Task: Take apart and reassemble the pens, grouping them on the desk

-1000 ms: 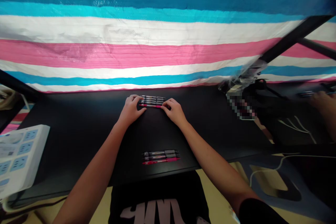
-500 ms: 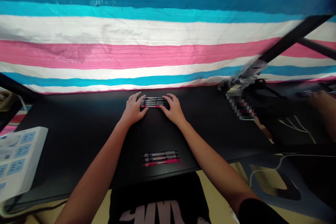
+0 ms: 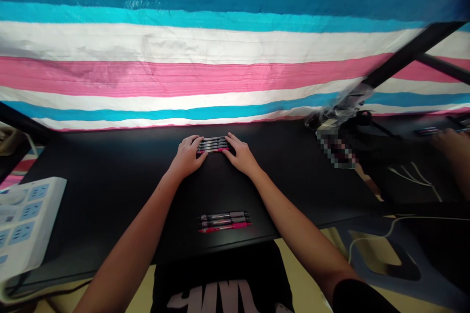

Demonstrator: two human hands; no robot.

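Note:
Several pens (image 3: 213, 144) lie side by side in a flat row toward the back of the black table, the nearest one red or pink. My left hand (image 3: 185, 157) grips the row's left end, thumb at the near side and fingers at the far side. At the other end my right hand (image 3: 241, 156) does likewise, its palm covering the pen tips there. Closer to me, between my forearms, rest two dark pens (image 3: 224, 216) and a red pen (image 3: 225, 227), roughly parallel and untouched by either hand.
A white power strip (image 3: 40, 225) stands at the table's left. A striped sheet (image 3: 220, 76) hangs behind the table. Clear plastic wrapping (image 3: 348, 100) lies at the back right by a black frame bar (image 3: 414, 54). Another person's hand (image 3: 453, 144) is at the far right, near some pens.
My fingers have drawn in slightly around the ends of the pen row, the right hand's shifting left and the left hand's coming a little nearer me. The near pens stay put.

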